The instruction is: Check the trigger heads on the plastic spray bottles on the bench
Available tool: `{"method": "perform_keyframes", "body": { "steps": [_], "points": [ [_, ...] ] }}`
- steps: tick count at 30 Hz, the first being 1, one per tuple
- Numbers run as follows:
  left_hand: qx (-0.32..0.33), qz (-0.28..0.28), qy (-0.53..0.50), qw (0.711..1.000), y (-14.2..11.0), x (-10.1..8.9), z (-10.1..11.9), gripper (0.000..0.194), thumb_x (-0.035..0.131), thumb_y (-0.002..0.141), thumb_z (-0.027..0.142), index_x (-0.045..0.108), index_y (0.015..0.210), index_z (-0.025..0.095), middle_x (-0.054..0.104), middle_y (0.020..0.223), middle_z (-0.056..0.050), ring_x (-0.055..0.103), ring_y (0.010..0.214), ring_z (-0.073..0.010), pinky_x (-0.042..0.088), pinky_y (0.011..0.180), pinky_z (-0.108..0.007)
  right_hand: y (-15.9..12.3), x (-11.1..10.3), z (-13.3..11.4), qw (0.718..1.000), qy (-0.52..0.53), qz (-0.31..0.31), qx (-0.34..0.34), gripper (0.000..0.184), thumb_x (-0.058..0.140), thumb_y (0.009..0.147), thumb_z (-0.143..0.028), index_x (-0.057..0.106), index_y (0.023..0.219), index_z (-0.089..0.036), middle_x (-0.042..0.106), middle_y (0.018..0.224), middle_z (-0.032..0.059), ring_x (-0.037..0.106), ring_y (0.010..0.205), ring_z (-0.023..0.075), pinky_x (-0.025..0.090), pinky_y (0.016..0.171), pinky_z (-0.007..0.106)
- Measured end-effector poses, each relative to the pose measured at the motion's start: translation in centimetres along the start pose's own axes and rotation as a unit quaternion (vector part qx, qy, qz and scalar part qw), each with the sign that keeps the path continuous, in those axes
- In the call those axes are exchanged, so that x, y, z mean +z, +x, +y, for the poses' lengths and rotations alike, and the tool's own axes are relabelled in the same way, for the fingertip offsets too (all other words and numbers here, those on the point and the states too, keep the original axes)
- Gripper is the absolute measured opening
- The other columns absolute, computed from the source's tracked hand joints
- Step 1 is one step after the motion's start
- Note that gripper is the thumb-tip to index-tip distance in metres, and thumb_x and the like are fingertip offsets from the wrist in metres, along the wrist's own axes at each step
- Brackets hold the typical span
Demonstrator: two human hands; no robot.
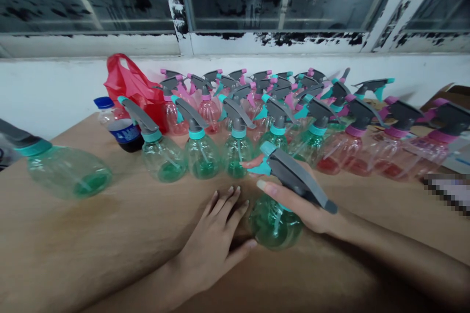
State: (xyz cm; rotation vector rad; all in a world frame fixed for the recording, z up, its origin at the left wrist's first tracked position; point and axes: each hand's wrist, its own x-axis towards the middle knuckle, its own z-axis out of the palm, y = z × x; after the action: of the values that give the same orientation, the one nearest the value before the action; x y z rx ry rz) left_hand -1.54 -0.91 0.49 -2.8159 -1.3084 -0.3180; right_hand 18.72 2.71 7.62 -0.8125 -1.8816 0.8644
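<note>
My right hand (308, 200) is wrapped round the neck of a green spray bottle (275, 227), just under its grey and teal trigger head. The bottle stands close to upright at the near side of the table. My left hand (216, 234) lies flat on the tabletop beside it, fingers spread, its thumb close to the bottle's base. Beyond both hands runs a front row of spray bottles, several green ones (203, 156) with teal collars and, to the right, several pink ones (340, 154). Part of the held bottle's neck is hidden by my fingers.
More spray bottles (209, 110) crowd behind the front row. Far left, a single green spray bottle (69, 171) stands apart. A dark drink bottle with a blue cap (123, 129) and a red plastic bag (137, 88) are at the back left. A cardboard box (453, 93) sits back right.
</note>
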Motion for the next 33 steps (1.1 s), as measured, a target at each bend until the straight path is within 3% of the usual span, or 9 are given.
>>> {"method": "perform_keyframes", "body": {
  "steps": [6, 14, 25, 33],
  "points": [
    [0.003, -0.005, 0.005, 1.000, 0.12, -0.03, -0.09, 0.060, 0.048, 0.091, 0.053, 0.044, 0.134, 0.011, 0.040, 0.143, -0.017, 0.031, 0.134, -0.0300, 0.025, 0.109, -0.051, -0.03, 0.09, 0.29, 0.997, 0.061, -0.016, 0.032, 0.025, 0.060, 0.084, -0.036, 0.059, 0.106, -0.024, 0.056, 0.068, -0.0027, 0.052, 0.057, 0.0135, 0.047, 0.060, 0.030],
    [-0.005, -0.013, -0.002, 1.000, 0.09, -0.18, 0.04, 0.060, 0.047, 0.091, 0.054, 0.045, 0.134, 0.011, 0.038, 0.144, -0.017, 0.030, 0.135, -0.0305, 0.024, 0.109, -0.052, -0.08, -0.03, -0.06, 0.999, 0.030, -0.007, 0.039, 0.026, 0.059, 0.084, -0.040, 0.061, 0.105, -0.025, 0.058, 0.068, -0.0022, 0.051, 0.053, 0.0132, 0.042, 0.052, 0.029],
    [-0.002, -0.013, 0.008, 1.000, -0.11, 0.05, 0.07, 0.061, 0.048, 0.091, 0.054, 0.044, 0.135, 0.012, 0.038, 0.145, -0.016, 0.030, 0.135, -0.0303, 0.025, 0.108, -0.052, -0.17, 0.01, 0.03, 0.998, 0.039, -0.018, 0.043, 0.027, 0.058, 0.085, -0.040, 0.059, 0.107, -0.024, 0.056, 0.064, -0.0034, 0.050, 0.050, 0.0122, 0.046, 0.055, 0.029],
    [-0.001, -0.004, 0.005, 1.000, 0.11, -0.25, 0.11, 0.058, 0.048, 0.091, 0.054, 0.045, 0.133, 0.013, 0.041, 0.143, -0.015, 0.032, 0.134, -0.0303, 0.027, 0.107, -0.051, -0.04, -0.16, -0.17, 0.998, 0.055, -0.012, 0.029, 0.022, 0.061, 0.083, -0.032, 0.059, 0.103, -0.023, 0.063, 0.081, -0.0005, 0.062, 0.068, 0.0145, 0.048, 0.061, 0.028]
  ]
}}
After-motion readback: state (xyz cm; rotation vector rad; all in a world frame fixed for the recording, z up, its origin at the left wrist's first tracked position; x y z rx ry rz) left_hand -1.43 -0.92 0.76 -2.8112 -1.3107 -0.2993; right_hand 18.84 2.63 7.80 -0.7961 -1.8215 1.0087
